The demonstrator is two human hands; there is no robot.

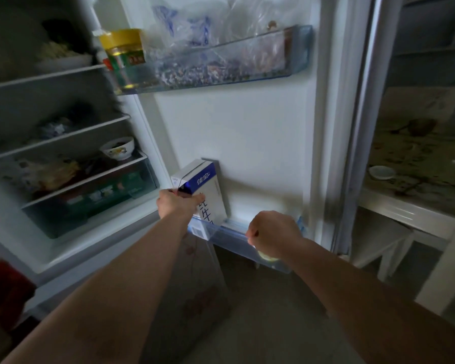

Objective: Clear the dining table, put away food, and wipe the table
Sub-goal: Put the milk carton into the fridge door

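Left hand [176, 204] clamped around the side of a blue-and-white milk carton [208, 185], which stands upright in the left end of the fridge's lower door bin [234, 241]. Right hand [273, 229] curled at the bin's front rim with something pale under it; grip unclear. Dining table [410, 214] far right carries a small white dish [382, 172].

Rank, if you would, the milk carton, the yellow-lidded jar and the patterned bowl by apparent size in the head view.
1. milk carton
2. yellow-lidded jar
3. patterned bowl
The carton seems nearest the camera, so its lead may be exaggerated.
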